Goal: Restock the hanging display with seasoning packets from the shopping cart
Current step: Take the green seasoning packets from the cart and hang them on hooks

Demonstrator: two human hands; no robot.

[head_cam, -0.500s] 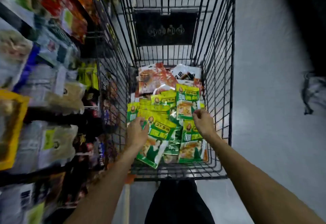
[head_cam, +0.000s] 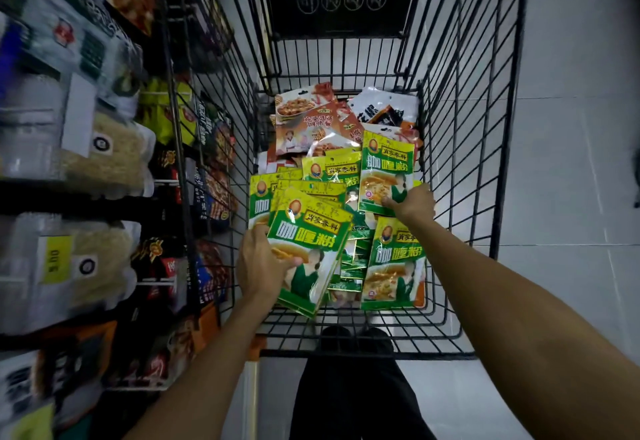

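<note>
Shelf goods [head_cam: 86,162] at left are blurred; cart [head_cam: 485,128] is cut off at top; lower packets [head_cam: 353,266] lie mostly covered

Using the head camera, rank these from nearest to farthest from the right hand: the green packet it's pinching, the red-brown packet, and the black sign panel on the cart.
1. The green packet, pinched at its lower corner by the right hand.
2. The red-brown packet, farther up the cart, to the left.
3. The black sign panel, on the far end wall.
</note>
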